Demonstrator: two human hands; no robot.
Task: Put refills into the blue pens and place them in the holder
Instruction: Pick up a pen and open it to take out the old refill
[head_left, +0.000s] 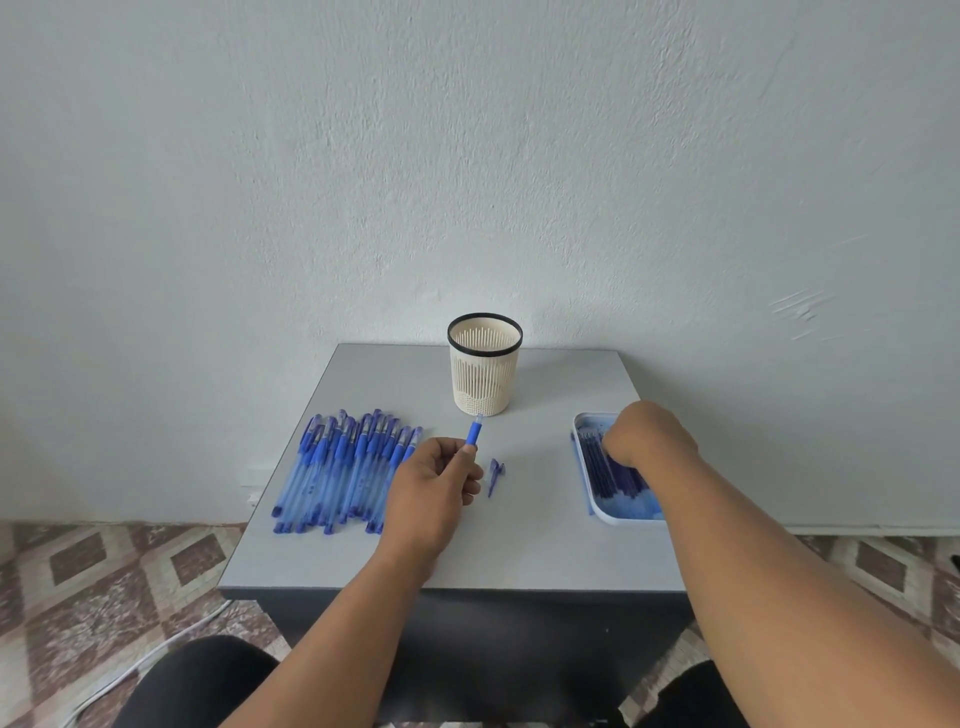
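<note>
Left hand grips slim blue pen.

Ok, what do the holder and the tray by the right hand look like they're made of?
The holder looks like moulded cream plastic, matt, with slotted walls and a black rim. The tray seems glossy white or pale blue plastic, judging by its smooth rounded lip; the right hand reaching into it hides much of it.
</note>
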